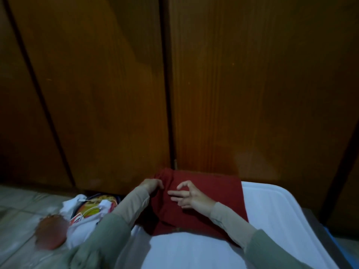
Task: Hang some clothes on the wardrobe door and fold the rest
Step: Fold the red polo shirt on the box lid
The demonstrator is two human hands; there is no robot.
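Observation:
A dark red garment [217, 193] lies folded on the white bed sheet [272, 214], its far edge against the brown wardrobe doors [252, 94]. My left hand [152, 185] grips the garment's far left corner, where the cloth bunches up. My right hand [187, 195] rests on the middle of the red cloth with three fingers stretched out flat to the left, while its thumb and forefinger curve into a ring above the fabric. Both forearms wear beige sleeves under grey-green ones.
On the tiled floor [19, 206] to the left lies a heap of white cloth and a bag with orange and yellow print [91, 208]. A round brown thing [51, 232] sits beside it. The bed's dark frame [330, 239] runs along the right.

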